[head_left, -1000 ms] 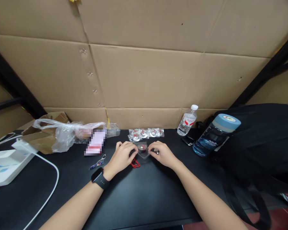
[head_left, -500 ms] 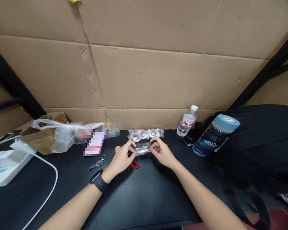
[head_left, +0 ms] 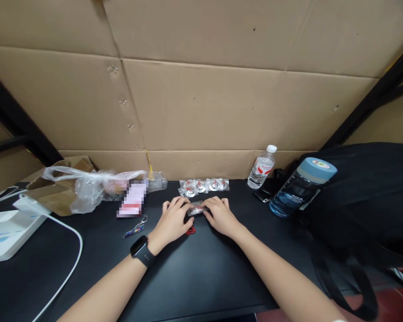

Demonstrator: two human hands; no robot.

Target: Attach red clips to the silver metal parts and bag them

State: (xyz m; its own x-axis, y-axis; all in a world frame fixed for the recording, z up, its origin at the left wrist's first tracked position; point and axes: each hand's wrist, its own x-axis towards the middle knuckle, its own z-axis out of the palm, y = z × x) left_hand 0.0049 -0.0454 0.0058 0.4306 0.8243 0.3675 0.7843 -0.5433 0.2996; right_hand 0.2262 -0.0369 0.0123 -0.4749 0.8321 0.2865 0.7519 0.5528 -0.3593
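A small clear plastic packet lies low between my hands, with something red showing through it. The fingers of my left hand are bent over its left side, and the thumb is near its front edge. From the other side, my right hand has its fingertips closed on the packet's right end. A red cord pokes out beside my left thumb, partly hidden by it. Just beyond my fingers, several clear packets with silvery round pieces and red marks form a row.
Left of my hands are a keychain, a blurred pink card, plastic bags and a white power strip with a cable. To the right stand a water bottle, a blue-lidded bottle and a black bag.
My hands have come closer together and lower, with the fingers now over the packet. The plastic was stretched between my fingertips before; now it looks shorter, and red shows in it.
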